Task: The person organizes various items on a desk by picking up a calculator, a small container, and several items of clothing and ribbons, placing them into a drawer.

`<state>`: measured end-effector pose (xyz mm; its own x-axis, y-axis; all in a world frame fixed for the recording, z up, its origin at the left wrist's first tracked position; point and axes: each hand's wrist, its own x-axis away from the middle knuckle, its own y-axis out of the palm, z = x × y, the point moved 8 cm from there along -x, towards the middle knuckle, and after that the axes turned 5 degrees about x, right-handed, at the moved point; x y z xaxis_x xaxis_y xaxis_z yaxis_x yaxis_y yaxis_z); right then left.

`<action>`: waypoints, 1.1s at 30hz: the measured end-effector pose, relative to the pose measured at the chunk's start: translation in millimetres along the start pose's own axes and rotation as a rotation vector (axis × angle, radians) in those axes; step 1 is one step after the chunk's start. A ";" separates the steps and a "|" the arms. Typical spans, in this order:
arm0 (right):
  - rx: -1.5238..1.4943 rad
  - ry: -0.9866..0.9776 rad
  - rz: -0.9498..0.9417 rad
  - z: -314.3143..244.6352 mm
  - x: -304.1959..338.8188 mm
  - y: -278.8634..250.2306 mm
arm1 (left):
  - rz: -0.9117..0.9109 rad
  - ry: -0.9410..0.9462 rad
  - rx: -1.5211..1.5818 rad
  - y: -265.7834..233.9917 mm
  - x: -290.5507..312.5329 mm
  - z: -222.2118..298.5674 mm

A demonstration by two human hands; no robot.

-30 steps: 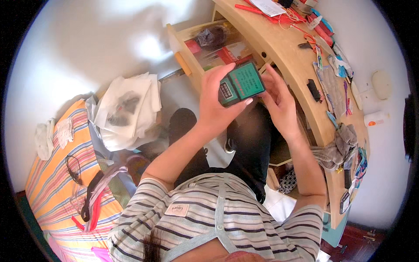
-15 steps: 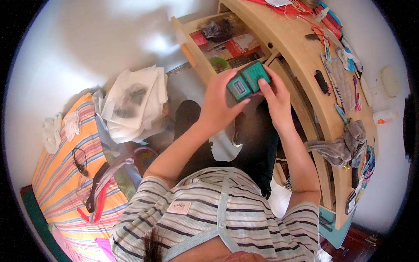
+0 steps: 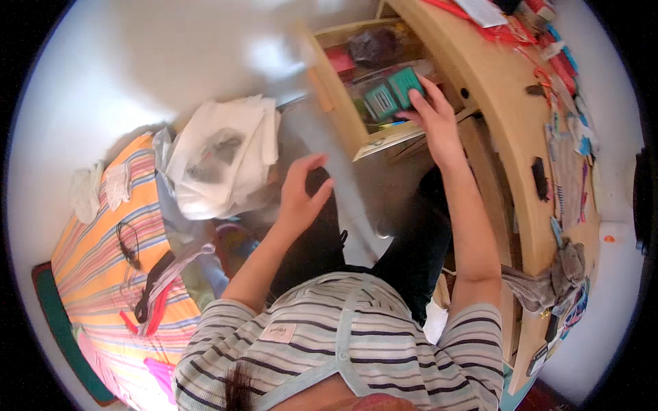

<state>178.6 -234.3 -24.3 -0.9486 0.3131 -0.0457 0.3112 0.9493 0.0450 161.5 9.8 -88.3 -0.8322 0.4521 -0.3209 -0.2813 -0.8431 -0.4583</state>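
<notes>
The right hand (image 3: 439, 118) pinches the green box (image 3: 393, 94), which seems light and stiff, best held by its edges; the left hand (image 3: 301, 197) is spread, empty.

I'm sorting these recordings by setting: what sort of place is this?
Probably a bedroom: what looks like a bed, covered in orange stripes, at left, and a cluttered wooden desk with an open drawer at right.

Left — a striped bed (image 3: 89, 281), black cord (image 3: 134, 263) on it, white pile (image 3: 251, 147) beside; near right — grey towel (image 3: 558, 274) on the desk (image 3: 493, 75).
</notes>
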 end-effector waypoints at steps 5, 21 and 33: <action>0.170 -0.042 -0.091 -25.2 69.2 12.2 | -0.170 -0.093 0.772 17.1 -27.2 62.5; 0.237 -0.309 0.081 -101.1 199.9 -36.0 | -0.456 -0.052 1.097 64.0 31.2 173.3; 0.179 -0.249 0.067 -92.6 189.2 -34.2 | -0.467 -0.070 1.097 64.6 26.3 164.2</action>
<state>-16.9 -210.1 57.9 -0.8892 0.3512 -0.2930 0.3985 0.9094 -0.1192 43.0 -80.6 9.7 -0.5558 0.7930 -0.2495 -0.7932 -0.4160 0.4446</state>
